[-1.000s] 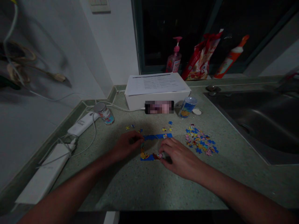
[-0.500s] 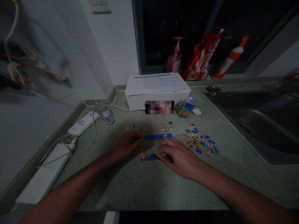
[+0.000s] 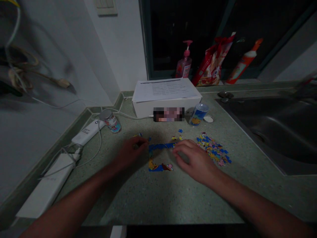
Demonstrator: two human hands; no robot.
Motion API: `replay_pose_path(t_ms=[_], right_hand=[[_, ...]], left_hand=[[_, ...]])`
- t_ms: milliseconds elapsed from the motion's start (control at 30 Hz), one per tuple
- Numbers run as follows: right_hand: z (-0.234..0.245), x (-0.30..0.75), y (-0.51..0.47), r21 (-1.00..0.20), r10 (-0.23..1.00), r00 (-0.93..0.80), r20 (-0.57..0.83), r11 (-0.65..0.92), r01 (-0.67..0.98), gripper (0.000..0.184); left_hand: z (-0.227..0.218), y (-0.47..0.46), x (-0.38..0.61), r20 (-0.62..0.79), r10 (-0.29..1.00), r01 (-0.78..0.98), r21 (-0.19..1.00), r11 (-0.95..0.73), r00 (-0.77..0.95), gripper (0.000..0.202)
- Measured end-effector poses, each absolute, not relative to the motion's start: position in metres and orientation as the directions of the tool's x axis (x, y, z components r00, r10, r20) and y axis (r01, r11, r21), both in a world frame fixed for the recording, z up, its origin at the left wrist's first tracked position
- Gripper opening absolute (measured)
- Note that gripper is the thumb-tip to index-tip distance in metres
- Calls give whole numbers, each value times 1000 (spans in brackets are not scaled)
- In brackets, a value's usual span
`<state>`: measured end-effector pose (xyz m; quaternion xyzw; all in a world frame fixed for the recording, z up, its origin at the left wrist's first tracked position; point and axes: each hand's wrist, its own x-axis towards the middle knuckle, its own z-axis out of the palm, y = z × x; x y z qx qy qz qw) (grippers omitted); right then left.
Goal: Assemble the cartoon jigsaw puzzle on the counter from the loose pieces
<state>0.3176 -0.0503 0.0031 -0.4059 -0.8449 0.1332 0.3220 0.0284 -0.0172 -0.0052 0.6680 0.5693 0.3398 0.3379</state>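
Note:
A partly joined jigsaw puzzle (image 3: 155, 168) lies flat on the counter between my hands, its blue and yellow border strips around a bare middle. My left hand (image 3: 132, 148) hovers by its upper left corner, thumb and forefinger curled close together; whether anything is between them is hidden. Beside the puzzle's right side is my right hand (image 3: 195, 160), thumb apart from the fingers, with no piece visible in it. To the right lies a heap of loose jigsaw pieces (image 3: 215, 150). Several more pieces lie beyond the puzzle, including a blue piece (image 3: 180, 131).
A white box (image 3: 141, 107) with a printed sheet stands behind, a phone (image 3: 168, 114) leaning on it. A clear blue-printed can (image 3: 198, 114), its lid (image 3: 208, 119) and a second can (image 3: 110, 121) stand near. Power strip (image 3: 47, 185) lies left; sink (image 3: 279, 132) right.
My right hand has drawn back from the puzzle's lower right edge, its fingers parting and uncovering a pinkish piece there. My left hand has shifted slightly left, off the puzzle's left edge.

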Motion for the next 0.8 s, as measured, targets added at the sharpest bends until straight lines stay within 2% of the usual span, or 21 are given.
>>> replay_pose_path(t_ms=[133,267,567,800], right_hand=[[15,322,-49,-522,704,-258,661,679,515,13],[21,326,-50,-553,651,-98,752,705,444,19],[15,327,-48,-645,632,162,757,687,335,17],[11,327,-48,-669,655,158,739,686,284,22]], left_hand=[[-2,-15,26,106,994,523,846,-99,16,19],[-2,-12,20,134,989,496,864,-86,-63,24],[2,-7,14,171,962,401,913,-75,-211,22],[-2,-6,14,184,952,372,925,-83,-244,23]])
